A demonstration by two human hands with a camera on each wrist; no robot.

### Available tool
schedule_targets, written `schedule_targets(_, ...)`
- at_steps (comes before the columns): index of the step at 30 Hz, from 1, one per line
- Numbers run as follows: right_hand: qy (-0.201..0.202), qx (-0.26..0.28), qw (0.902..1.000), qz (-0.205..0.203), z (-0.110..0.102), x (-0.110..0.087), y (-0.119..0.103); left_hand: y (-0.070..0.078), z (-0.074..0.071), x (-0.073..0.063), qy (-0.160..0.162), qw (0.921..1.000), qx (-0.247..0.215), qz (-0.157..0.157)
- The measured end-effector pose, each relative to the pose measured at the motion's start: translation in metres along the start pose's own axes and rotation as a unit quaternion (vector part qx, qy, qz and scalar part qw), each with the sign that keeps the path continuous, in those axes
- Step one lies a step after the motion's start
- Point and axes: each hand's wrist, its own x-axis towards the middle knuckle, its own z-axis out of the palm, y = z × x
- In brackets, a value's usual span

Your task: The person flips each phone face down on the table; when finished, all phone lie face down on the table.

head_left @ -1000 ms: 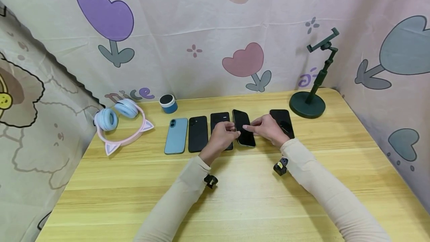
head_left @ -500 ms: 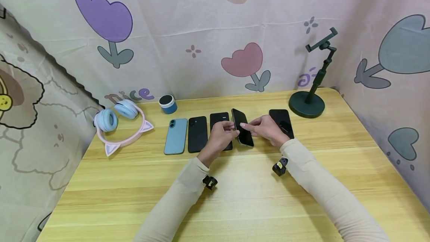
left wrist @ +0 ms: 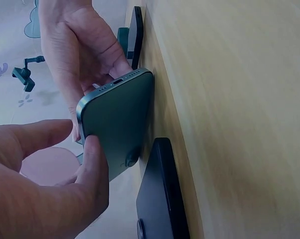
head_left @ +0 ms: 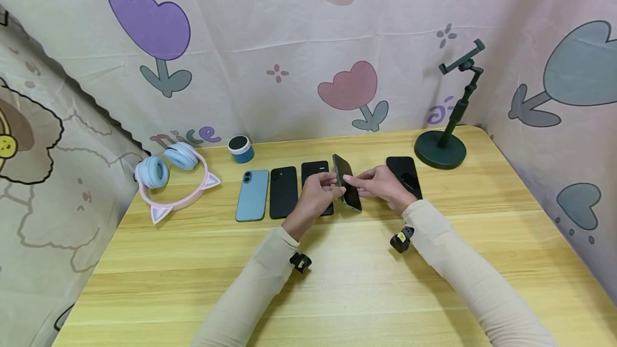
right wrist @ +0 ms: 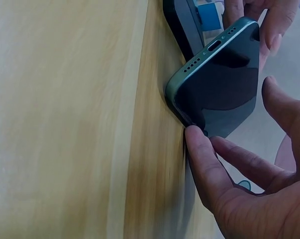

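Observation:
A dark-screened smartphone [head_left: 353, 200] stands tilted on its right long edge, its left edge raised. In the left wrist view its plain green back shows; the right wrist view shows its glossy screen and the charging port in its end. My left hand [head_left: 314, 197] pinches the raised edge, one fingertip against the back. From the right, my right hand [head_left: 387, 186] holds the phone, with fingertips at the lower edge and one digit reaching the raised edge. Beneath my left hand lies a black phone [head_left: 315, 167], partly covered. Another black phone [head_left: 402, 166] lies beside my right hand.
Left of the hands lie a black phone [head_left: 284, 191] and a light blue phone [head_left: 252, 197]. Cat-ear headphones [head_left: 188, 200] and a small blue-and-white round item [head_left: 241, 150] sit farther left. A dark green phone stand [head_left: 441, 150] rises at the back right.
The smartphone has tilted up further, its left edge rising and its screen turning more to the right. Both hands have stayed nearly in place.

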Motion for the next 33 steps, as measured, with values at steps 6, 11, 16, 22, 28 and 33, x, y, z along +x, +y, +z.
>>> schedule_targets(6, -0.006, 0.015, 0.9998, 0.01, 0.0023, -0.0012, -0.0029, 0.0015, 0.0002, -0.0004, -0.004, 1.0, -0.003, 0.002)
schedule_targets(11, -0.008, 0.02, 0.9996, 0.018, 0.0038, -0.0016, -0.0052, 0.0027, 0.0005, -0.0003, -0.006, 1.0, 0.0, 0.002)
schedule_targets(16, -0.019, 0.026, 0.9992, 0.021, 0.0053, -0.0035, -0.0081, 0.0036, 0.0005, -0.0005, -0.012, 0.9999, -0.006, 0.004)
schedule_targets(22, -0.031, 0.036, 0.9986, 0.021, 0.0065, -0.0029, -0.0086, 0.0048, 0.0016, -0.0004, -0.024, 0.9995, -0.017, 0.007)
schedule_targets(28, -0.039, 0.042, 0.9982, 0.018, 0.0068, -0.0018, -0.0077, 0.0045, 0.0014, -0.0007, -0.031, 0.9995, -0.003, 0.008)
schedule_targets(33, -0.044, 0.049, 0.9977, 0.02, 0.0067, -0.0014, -0.0075, 0.004, 0.0002, -0.0001, -0.041, 0.9991, -0.001, 0.014)
